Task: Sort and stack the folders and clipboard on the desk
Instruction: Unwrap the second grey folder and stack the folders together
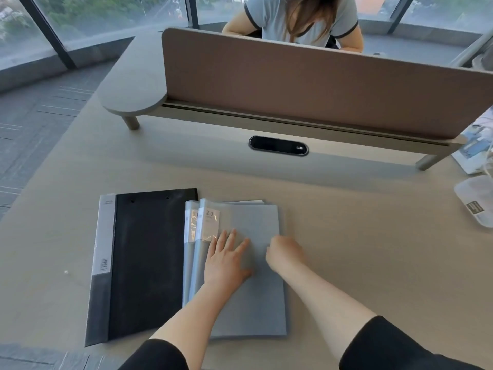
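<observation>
Squaring the grey folders (253,289) on the tabletop (360,249)

Left hand (226,260) presses flat with spread fingers; right hand (284,252) is curled, grip unclear. Better align the spines before stacking with the black clipboard (146,263) beside.

the only legible marking was the number "20", printed in dark digits on the pale spine label (212,218) of the top grey folder (253,289). smaller print beneath that number was too fine to read. the white spine strip (104,233) of the black folder (146,263) carried a short line of text near its top and a barcode lower down, both unreadable. a dark label (474,208) on the white object (473,193) at the desk's right edge was blurred.
</observation>
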A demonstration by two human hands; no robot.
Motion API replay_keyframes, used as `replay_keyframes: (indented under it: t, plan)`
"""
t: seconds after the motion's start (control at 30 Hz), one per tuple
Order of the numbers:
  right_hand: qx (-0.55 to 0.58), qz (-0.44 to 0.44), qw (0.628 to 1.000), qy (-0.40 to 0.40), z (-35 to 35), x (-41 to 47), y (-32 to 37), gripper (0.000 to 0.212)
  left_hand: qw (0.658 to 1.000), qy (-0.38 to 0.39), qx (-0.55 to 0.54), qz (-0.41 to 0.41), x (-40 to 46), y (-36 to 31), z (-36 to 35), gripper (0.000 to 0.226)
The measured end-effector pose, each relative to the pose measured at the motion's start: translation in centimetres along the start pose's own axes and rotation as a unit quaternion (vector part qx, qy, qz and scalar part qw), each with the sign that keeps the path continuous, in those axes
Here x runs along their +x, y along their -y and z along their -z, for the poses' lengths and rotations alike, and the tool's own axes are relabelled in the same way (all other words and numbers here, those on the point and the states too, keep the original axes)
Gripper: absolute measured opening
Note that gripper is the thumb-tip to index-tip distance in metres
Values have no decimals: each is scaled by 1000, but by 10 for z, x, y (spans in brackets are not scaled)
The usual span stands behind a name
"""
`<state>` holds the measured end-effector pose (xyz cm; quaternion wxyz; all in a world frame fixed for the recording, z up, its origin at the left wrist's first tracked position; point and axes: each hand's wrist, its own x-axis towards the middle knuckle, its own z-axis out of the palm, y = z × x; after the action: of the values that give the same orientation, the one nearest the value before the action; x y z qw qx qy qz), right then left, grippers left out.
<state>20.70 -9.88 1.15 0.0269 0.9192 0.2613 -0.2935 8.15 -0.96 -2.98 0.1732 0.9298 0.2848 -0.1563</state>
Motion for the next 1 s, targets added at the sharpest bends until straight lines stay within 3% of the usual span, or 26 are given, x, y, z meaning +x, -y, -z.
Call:
replay_keyframes:
  t: [0.23, 0.43, 0.6, 0.77, 1.0]
  plan:
    - [-109, 139, 984, -1, -7, -15, 13, 28, 1000, -6, 2, 0, 0, 2, -3, 81]
    - [-119, 204, 972, -16, -20, -27, 3, 27, 1000, -14, -9, 0, 0, 1, -3, 80]
    - [1, 174, 984, -23, -30, -34, -27, 16, 1000, -7, -5, 5, -1, 1, 0, 83]
    - [111, 71, 991, -14, -26, -34, -57, 18, 1000, -3, 5, 6, -1, 1, 2, 83]
    - [113, 42, 992, -21, -13, -10, -59, 16, 1000, 1, 8, 5, -2, 0, 3, 84]
